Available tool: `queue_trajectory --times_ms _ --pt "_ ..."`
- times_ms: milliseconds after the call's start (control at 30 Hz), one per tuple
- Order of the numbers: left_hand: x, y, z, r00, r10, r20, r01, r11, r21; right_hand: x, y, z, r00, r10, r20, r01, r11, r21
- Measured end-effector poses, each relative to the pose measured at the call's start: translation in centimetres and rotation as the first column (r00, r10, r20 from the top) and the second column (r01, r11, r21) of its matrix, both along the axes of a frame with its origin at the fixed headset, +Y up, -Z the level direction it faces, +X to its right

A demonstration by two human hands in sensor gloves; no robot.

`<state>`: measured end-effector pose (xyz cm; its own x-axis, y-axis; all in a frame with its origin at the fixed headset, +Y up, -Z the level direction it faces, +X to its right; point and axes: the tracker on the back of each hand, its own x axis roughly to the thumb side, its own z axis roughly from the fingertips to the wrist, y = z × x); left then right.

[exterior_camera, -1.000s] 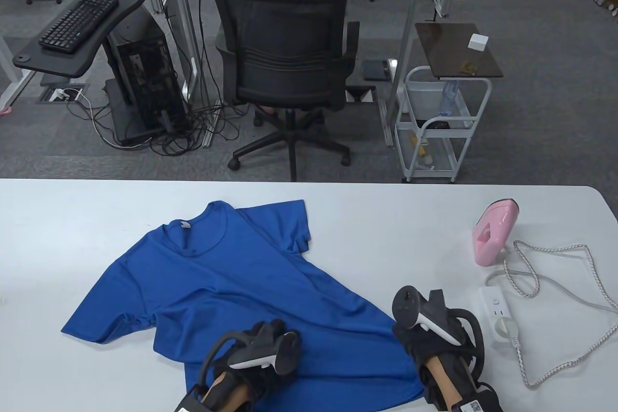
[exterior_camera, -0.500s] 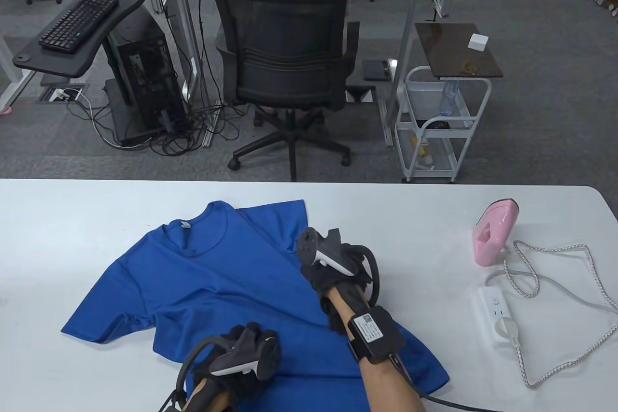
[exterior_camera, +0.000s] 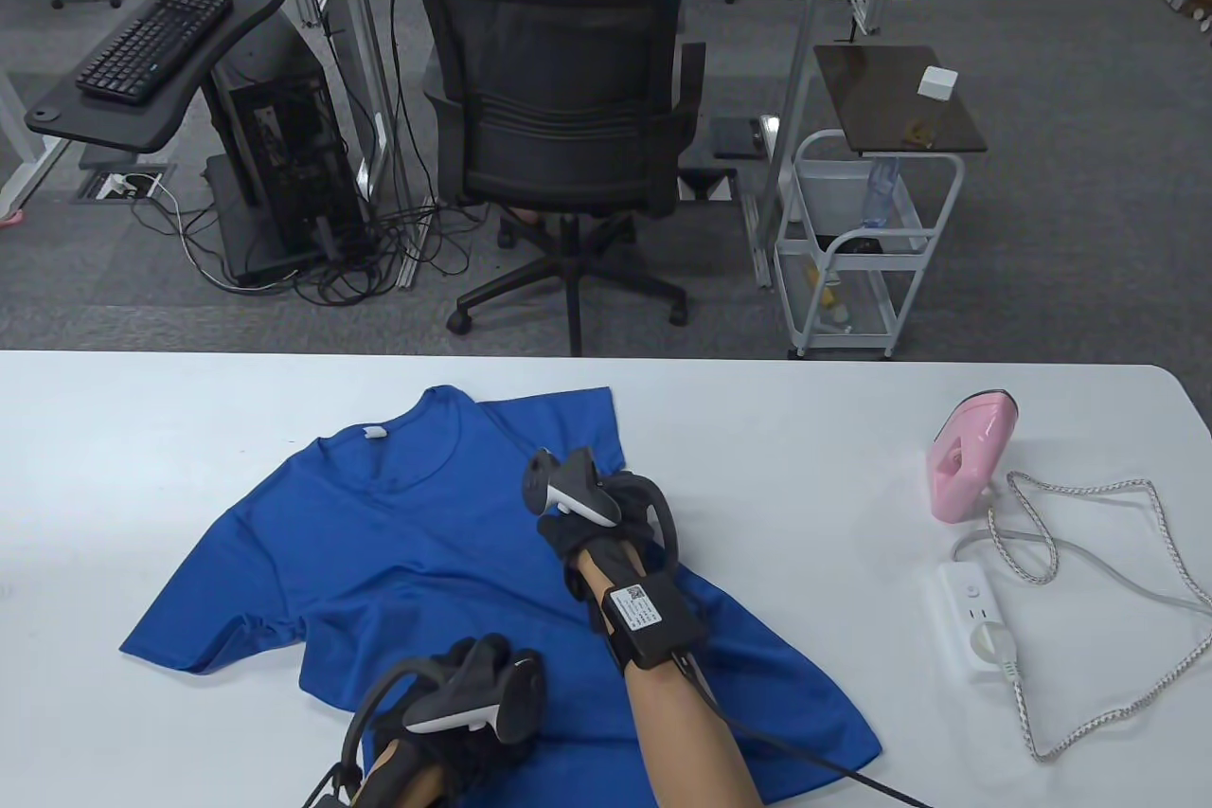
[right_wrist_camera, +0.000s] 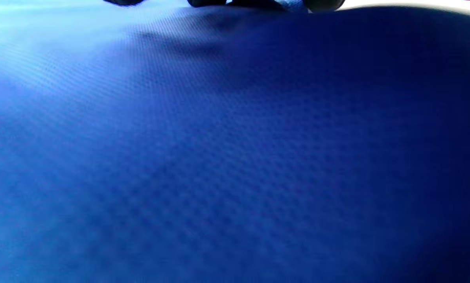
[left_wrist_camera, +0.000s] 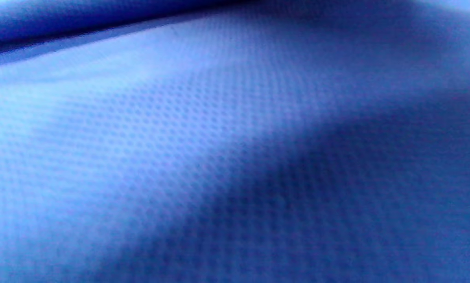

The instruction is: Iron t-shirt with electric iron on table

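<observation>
Right hand (exterior_camera: 592,529) lies on the blue t-shirt (exterior_camera: 379,562) near its right sleeve, under the armpit area, forearm reaching in over the shirt's lower right part. Palm down on the cloth; fingers hidden under the tracker in the table view, so whether it presses flat or pinches fabric cannot be told. Right wrist view shows only dark fingertips (right_wrist_camera: 321,4) at the top edge touching blue mesh fabric (right_wrist_camera: 219,157). Left hand (exterior_camera: 469,704) rests on the shirt's lower hem area near the table's (exterior_camera: 805,429) near edge; finger pose also hidden, cannot tell. Left wrist view is filled by blurred blue cloth (left_wrist_camera: 219,137), no fingers seen. Shirt lies spread front up on the white table, collar toward the far side, some wrinkles at the left sleeve. Pink iron (exterior_camera: 966,457) stands upright well apart to the right, untouched, just beside a white power strip (exterior_camera: 975,619) with its braided cord (exterior_camera: 1117,562) looped around.
</observation>
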<state>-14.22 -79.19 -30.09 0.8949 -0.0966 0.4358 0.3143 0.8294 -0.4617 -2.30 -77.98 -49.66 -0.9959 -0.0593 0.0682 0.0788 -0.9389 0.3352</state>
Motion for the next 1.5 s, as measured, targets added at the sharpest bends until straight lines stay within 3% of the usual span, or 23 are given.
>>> queue_trajectory --times_ms 400,733,1033,1167,1333,1500 --pt "-0.2 -0.3 -0.5 0.996 0.082 0.020 -0.081 0.996 -0.021 9.9 -0.2 -1.5 0.961 0.074 0.268 -0.064 0.997 -0.046" --pt "1.2 -0.5 -0.8 0.987 0.140 0.085 -0.137 0.990 -0.031 16.1 0.1 -2.0 0.915 0.092 0.393 -0.053 0.993 -0.108" --pt "3.7 -0.1 -0.1 0.985 0.090 0.145 -0.092 0.996 0.008 21.5 -0.5 -2.0 0.858 0.162 0.487 -0.090 0.982 -0.169" --pt "4.4 -0.2 0.6 0.983 0.088 0.161 -0.087 0.996 -0.018 21.2 1.0 -1.3 0.902 0.097 0.421 -0.061 0.993 -0.099" --pt "4.4 0.1 1.3 0.977 0.080 0.199 -0.070 0.996 -0.056 20.3 3.7 2.5 0.970 0.036 0.240 -0.023 0.998 -0.054" --pt "2.1 0.3 -0.1 0.999 0.015 0.036 -0.017 0.997 0.070 20.8 1.6 6.9 0.987 0.124 0.103 -0.113 0.988 -0.108"
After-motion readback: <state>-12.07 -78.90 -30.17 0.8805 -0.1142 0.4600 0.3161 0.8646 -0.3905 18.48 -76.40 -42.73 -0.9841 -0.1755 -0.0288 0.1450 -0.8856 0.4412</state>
